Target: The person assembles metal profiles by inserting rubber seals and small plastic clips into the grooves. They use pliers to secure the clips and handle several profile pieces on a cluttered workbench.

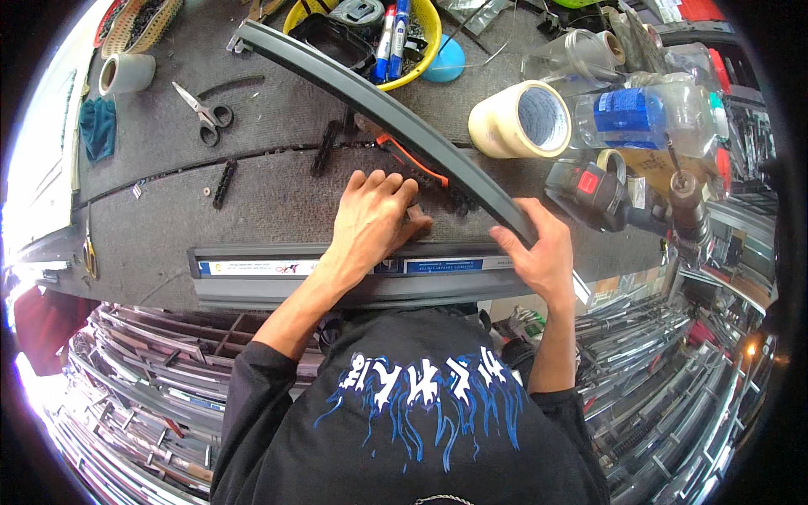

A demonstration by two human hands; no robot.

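My right hand (539, 252) is closed round the near end of a dark grey metal profile (396, 122). The profile slants away to the far left across the bench, its far end next to a yellow basket. My left hand (374, 210) has its fingers curled down close to the carpeted bench top; a small pale bit shows by the thumb, too hidden to name. Just beyond it lies an orange-and-black tool handle (411, 160), partly under the profile. A second grey profile (252, 290) with a printed strip lies along the near edge, beneath my left forearm.
Scissors (206, 116) and short black strips (224, 183) lie left. The yellow basket (432, 50) holds markers. A wide tape roll (497, 122), plastic bottles (589, 122) and a cordless drill (589, 195) stand right. Racks of metal lengths (151, 379) fill the space below the bench edge.
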